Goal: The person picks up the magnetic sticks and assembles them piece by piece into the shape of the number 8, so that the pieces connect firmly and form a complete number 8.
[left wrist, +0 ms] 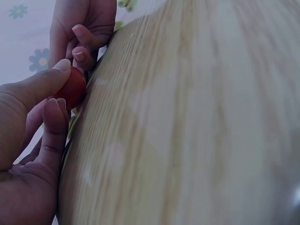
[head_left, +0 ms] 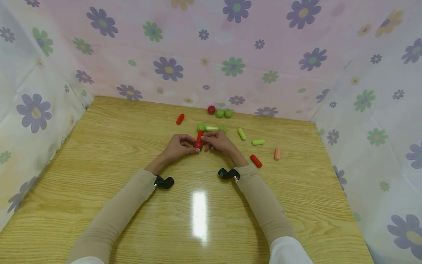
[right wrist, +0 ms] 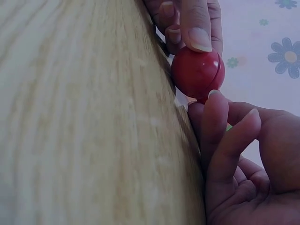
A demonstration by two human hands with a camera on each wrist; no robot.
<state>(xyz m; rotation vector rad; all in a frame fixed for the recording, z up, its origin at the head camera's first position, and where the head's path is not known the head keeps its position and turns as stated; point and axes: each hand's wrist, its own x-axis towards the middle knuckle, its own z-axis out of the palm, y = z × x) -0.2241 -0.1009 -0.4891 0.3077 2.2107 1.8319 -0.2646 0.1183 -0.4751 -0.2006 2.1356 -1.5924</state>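
My left hand (head_left: 178, 148) pinches a glossy red ball (head_left: 197, 145) between thumb and fingers, seen close in the right wrist view as a red ball (right wrist: 194, 72) with a seam. A short red stick (head_left: 199, 136) runs from this ball towards a green ball (head_left: 201, 127). My right hand (head_left: 220, 141) holds the red stick with its fingertips, partly covering it. From the green ball a light green stick (head_left: 212, 128) reaches to a second green ball (head_left: 222, 129), just beyond the right hand. Whether the red stick is fully seated in either ball is hidden.
Behind the joined pieces lie a loose red ball (head_left: 211, 109) and two green balls (head_left: 219, 113). A red stick (head_left: 180, 118) lies left; light green sticks (head_left: 241, 134), a red stick (head_left: 256, 161) and a pink stick (head_left: 277, 153) lie right. Flowered cloth (head_left: 201, 55) borders the wooden table (head_left: 132, 121).
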